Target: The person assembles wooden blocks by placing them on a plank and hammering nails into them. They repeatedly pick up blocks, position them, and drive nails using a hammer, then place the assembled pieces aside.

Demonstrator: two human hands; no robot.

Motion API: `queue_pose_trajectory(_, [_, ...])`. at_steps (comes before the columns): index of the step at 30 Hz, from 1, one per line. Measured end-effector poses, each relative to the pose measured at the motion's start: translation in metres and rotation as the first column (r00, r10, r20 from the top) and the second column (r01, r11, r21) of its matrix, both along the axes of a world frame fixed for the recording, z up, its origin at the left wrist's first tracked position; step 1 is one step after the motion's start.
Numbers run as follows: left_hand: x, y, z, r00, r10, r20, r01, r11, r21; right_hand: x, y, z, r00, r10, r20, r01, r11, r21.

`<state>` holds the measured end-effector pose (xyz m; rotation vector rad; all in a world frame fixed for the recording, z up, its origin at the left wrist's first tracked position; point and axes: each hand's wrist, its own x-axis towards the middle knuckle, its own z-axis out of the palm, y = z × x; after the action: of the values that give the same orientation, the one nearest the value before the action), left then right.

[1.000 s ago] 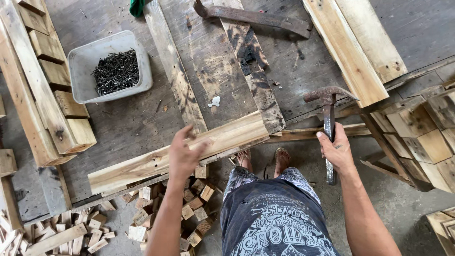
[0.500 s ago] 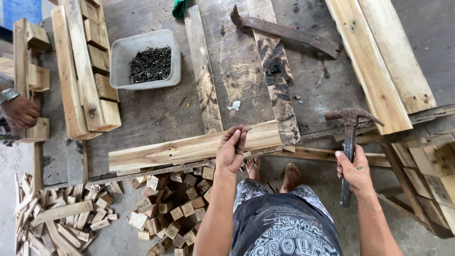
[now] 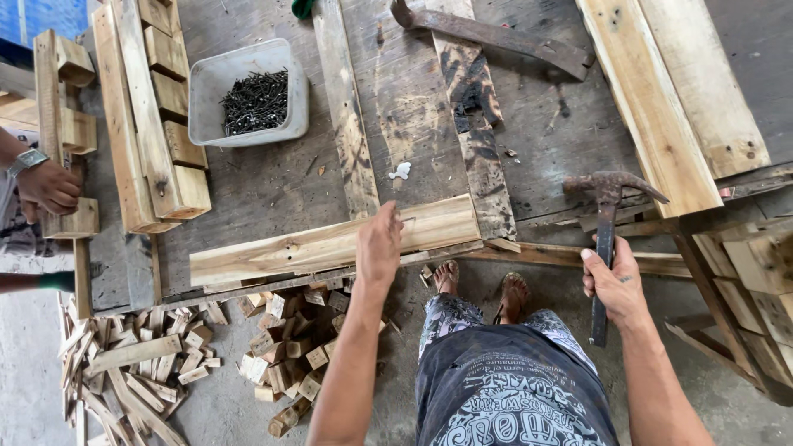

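Fingers of the left hand [image 3: 380, 244] are pressing flat on the plank [image 3: 330, 244], risking crushing; right hand [image 3: 613, 285] is gripping the hammer [image 3: 607, 239].

A worn, dark grey wooden workbench [image 3: 264, 190] carried a pale plank [image 3: 330, 245] lying along its near edge, a grey plastic tub of dark nails [image 3: 248, 95] toward the back, and a stack of pallet pieces with nailed blocks [image 3: 153, 107] just left of the tub. Two darker, weathered boards [image 3: 475, 124] ran away from the near edge, a rusty iron bar [image 3: 496, 33] lay across the far end, and light planks [image 3: 669, 91] rested at the right. Below the bench, the concrete floor [image 3: 223, 413] held heaps of small wood offcuts [image 3: 281, 355].
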<state>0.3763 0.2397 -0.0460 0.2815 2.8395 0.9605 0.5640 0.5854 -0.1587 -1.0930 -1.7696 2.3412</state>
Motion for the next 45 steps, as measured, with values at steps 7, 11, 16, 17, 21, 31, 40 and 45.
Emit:
queue_pose_trajectory(7, [-0.060,-0.010,-0.014,0.888,0.194,0.418,-0.398,0.779,0.484,0.001,0.007,-0.003,0.999,0.041,0.003,-0.041,0.999,0.004])
queue_pose_trajectory(11, [-0.079,-0.019,-0.027,0.820,0.081,0.566,-0.555,0.354,0.753,-0.001,0.007,-0.003,0.999,0.035,0.014,-0.035,0.999,-0.004])
queue_pose_trajectory(16, [-0.093,-0.011,-0.012,0.866,0.151,0.477,-0.500,0.240,0.832,-0.003,0.007,0.000,0.998,0.032,0.054,-0.031,0.999,-0.024])
queue_pose_trajectory(17, [-0.097,-0.006,-0.006,0.883,0.210,0.421,-0.468,0.303,0.830,-0.002,0.007,0.000,0.997,0.026,0.067,-0.025,0.999,-0.021])
queue_pose_trajectory(21, [-0.108,0.007,0.007,0.953,0.275,0.126,-0.283,0.662,0.694,-0.001,0.008,0.001,0.999,0.040,0.021,-0.039,0.998,-0.054])
queue_pose_trajectory(31, [-0.133,-0.011,0.010,0.896,-0.229,0.380,0.271,0.961,-0.062,-0.003,0.001,0.001,1.000,0.011,0.027,-0.009,0.998,-0.066])
queue_pose_trajectory(40, [-0.149,0.008,0.020,0.404,-0.525,0.749,0.377,0.842,0.387,-0.002,0.003,0.002,0.999,0.002,0.042,0.000,0.998,-0.060])
queue_pose_trajectory(45, [-0.144,0.016,0.008,0.947,-0.215,0.239,0.239,0.968,-0.077,-0.001,-0.002,0.000,0.999,-0.019,0.044,0.022,0.997,-0.069])
